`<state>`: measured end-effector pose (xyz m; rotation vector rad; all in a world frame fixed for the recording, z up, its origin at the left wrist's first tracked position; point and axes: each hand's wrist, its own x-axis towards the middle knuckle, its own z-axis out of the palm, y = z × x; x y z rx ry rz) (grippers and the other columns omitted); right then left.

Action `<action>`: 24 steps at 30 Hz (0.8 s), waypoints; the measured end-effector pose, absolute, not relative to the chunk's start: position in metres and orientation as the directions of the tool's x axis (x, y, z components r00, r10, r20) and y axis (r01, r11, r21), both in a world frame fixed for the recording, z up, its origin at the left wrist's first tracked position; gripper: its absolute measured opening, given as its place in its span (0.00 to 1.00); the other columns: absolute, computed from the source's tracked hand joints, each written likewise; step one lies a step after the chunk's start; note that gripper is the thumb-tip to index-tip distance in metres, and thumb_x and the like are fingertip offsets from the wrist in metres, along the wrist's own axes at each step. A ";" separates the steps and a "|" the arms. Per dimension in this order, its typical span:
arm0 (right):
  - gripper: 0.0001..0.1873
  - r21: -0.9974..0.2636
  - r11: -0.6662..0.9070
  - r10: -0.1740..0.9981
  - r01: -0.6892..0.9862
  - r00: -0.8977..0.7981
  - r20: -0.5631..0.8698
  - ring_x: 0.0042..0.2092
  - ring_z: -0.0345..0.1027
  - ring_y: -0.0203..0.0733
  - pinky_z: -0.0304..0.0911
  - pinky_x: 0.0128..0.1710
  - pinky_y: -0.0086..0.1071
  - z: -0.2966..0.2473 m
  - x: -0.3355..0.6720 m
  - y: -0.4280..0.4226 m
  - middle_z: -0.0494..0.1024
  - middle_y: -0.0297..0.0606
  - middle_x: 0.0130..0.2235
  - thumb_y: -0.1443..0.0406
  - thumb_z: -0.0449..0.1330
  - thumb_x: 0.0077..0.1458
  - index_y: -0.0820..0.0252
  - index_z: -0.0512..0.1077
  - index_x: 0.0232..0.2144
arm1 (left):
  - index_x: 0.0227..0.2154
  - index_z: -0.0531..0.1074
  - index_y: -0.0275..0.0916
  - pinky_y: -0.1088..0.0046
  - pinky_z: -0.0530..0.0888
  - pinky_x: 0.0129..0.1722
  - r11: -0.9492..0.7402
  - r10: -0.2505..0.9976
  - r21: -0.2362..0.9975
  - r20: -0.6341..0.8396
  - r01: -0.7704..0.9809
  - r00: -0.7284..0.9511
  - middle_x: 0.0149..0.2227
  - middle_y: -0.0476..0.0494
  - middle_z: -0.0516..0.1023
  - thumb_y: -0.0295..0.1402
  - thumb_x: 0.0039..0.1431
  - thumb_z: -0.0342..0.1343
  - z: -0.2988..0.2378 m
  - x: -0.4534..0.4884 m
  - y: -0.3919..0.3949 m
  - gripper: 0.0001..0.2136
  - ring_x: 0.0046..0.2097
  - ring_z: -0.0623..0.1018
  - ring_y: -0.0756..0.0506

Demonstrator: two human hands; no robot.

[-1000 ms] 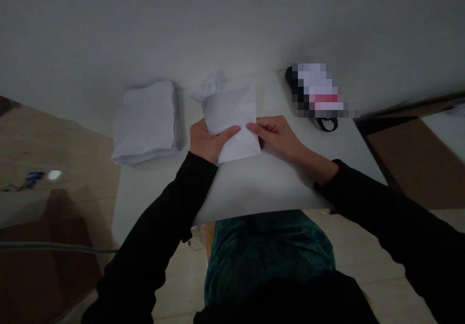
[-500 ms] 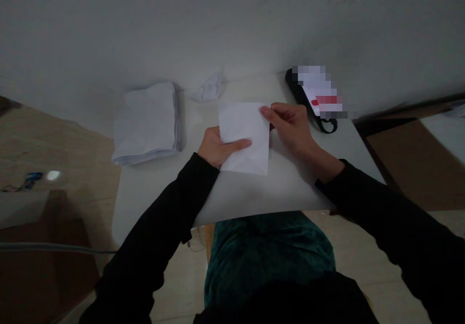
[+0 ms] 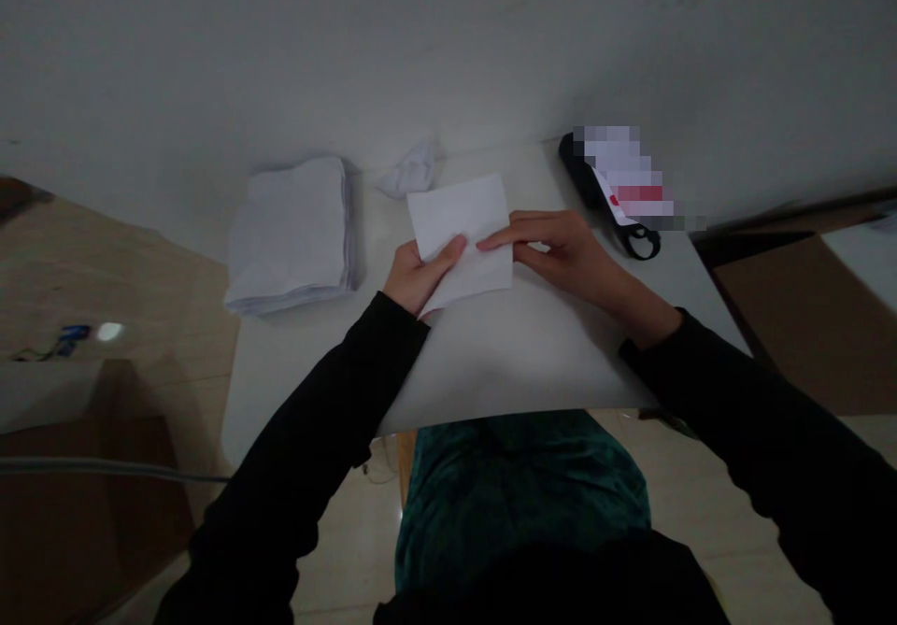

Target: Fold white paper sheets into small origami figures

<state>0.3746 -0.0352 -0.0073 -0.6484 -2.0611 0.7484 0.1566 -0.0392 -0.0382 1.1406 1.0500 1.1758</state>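
A folded sheet of white paper (image 3: 459, 233) lies on the white table (image 3: 533, 363) between my hands, its near corner lifted slightly. My left hand (image 3: 422, 279) grips its lower left side, with the thumb across the top. My right hand (image 3: 561, 251) holds its right edge, with the index finger stretched over the fold. Just beyond the sheet sits a crumpled piece of white paper (image 3: 410, 170), touching neither hand.
A thick stack of folded white paper (image 3: 289, 237) sits left of my hands. At the far right of the table lies a black object with a pixelated label (image 3: 617, 181) and a black loop (image 3: 641, 242). A wall rises behind the table; cardboard and a tiled floor lie beyond its sides.
The sheet has turned and now looks smaller and more rectangular. It has moved away from the crumpled piece. My right hand has come back to its edge, and both hands hold it.
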 end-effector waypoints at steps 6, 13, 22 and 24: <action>0.10 -0.793 0.593 0.681 0.138 -0.611 0.403 0.34 0.72 0.34 0.65 0.34 0.29 0.003 0.382 -0.034 0.81 0.34 0.36 0.62 0.59 0.63 0.51 0.81 0.41 | 0.45 0.70 0.39 0.75 0.73 0.23 -0.076 0.972 0.995 0.059 0.070 0.227 0.24 0.52 0.78 0.45 0.37 0.75 -0.023 0.119 -0.016 0.32 0.23 0.76 0.50; 0.10 -0.907 0.414 0.695 0.074 -0.670 0.262 0.35 0.73 0.36 0.65 0.36 0.31 -0.005 0.370 -0.038 0.80 0.35 0.33 0.58 0.63 0.59 0.56 0.80 0.33 | 0.31 0.74 0.38 0.71 0.75 0.36 -0.335 0.872 0.926 0.234 0.176 0.429 0.35 0.46 0.80 0.36 0.42 0.73 -0.018 0.118 -0.021 0.16 0.36 0.79 0.48; 0.18 -0.970 0.231 0.843 0.083 -0.515 0.157 0.35 0.68 0.37 0.61 0.36 0.31 -0.018 0.359 -0.043 0.77 0.36 0.33 0.53 0.62 0.59 0.59 0.77 0.26 | 0.27 0.78 0.36 0.72 0.73 0.34 -0.367 0.862 0.908 0.250 0.202 0.442 0.33 0.42 0.80 0.50 0.61 0.55 -0.013 0.125 -0.032 0.21 0.34 0.78 0.48; 0.19 -0.970 0.219 0.850 0.109 -0.510 0.135 0.33 0.67 0.36 0.60 0.34 0.31 -0.019 0.359 -0.043 0.77 0.36 0.33 0.52 0.62 0.59 0.59 0.77 0.25 | 0.27 0.78 0.36 0.73 0.73 0.33 -0.378 0.868 0.897 0.257 0.228 0.426 0.34 0.42 0.80 0.50 0.58 0.58 -0.009 0.129 -0.037 0.20 0.34 0.77 0.48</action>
